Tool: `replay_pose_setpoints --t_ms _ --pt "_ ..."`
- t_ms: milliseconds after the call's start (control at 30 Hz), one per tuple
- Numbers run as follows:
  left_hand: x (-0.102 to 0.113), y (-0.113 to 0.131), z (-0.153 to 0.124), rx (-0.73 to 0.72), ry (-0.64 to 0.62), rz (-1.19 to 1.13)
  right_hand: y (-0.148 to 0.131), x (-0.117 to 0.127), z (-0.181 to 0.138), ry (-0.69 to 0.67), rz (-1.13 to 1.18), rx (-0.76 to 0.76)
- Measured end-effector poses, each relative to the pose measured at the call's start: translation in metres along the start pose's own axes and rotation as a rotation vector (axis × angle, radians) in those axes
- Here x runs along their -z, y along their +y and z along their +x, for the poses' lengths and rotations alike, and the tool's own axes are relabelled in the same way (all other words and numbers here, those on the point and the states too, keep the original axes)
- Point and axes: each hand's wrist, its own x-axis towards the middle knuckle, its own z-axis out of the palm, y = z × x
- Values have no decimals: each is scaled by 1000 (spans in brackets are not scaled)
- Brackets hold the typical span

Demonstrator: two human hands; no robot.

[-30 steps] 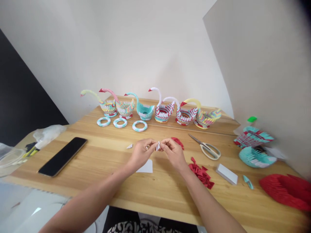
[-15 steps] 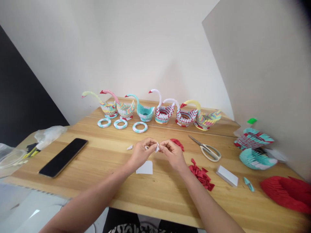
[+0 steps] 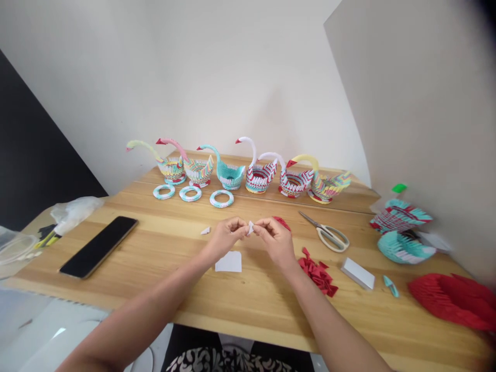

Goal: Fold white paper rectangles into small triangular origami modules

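Over the middle of the wooden table (image 3: 248,305), my left hand (image 3: 223,238) and my right hand (image 3: 276,239) meet fingertip to fingertip. Both pinch one small folded white paper piece (image 3: 250,228) held between them. A flat white paper slip (image 3: 229,262) lies on the table just under my left hand. Another tiny white folded piece (image 3: 205,230) rests to the left. Small red folded pieces (image 3: 281,222) sit behind my right hand, and a larger pile of red folded pieces (image 3: 318,273) lies to its right.
Several paper swans (image 3: 228,173) line the back, with three paper rings (image 3: 189,194) in front. A black phone (image 3: 98,246) lies left, scissors (image 3: 327,234) and a white paper stack (image 3: 357,273) right. Teal and red paper assemblies (image 3: 405,247) crowd the right edge.
Both hands stay pinched on the white piece and work it slightly. The view has shifted a little; nothing on the table has moved.
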Motion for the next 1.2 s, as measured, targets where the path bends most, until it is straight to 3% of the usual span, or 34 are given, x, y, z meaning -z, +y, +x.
replay_pose_setpoints --t_ms 233,500,967,1200 --pt "0 6 -2 -17 15 134 -6 2 -1 -40 -141 75" --pt "2 7 0 42 -105 -186 -7 3 -2 -14 -129 84" --pt "-1 5 -1 58 -9 -148 -8 -1 -2 2 -33 34" --pt "6 12 0 154 -35 -324 -9 3 -1 -48 -174 235"
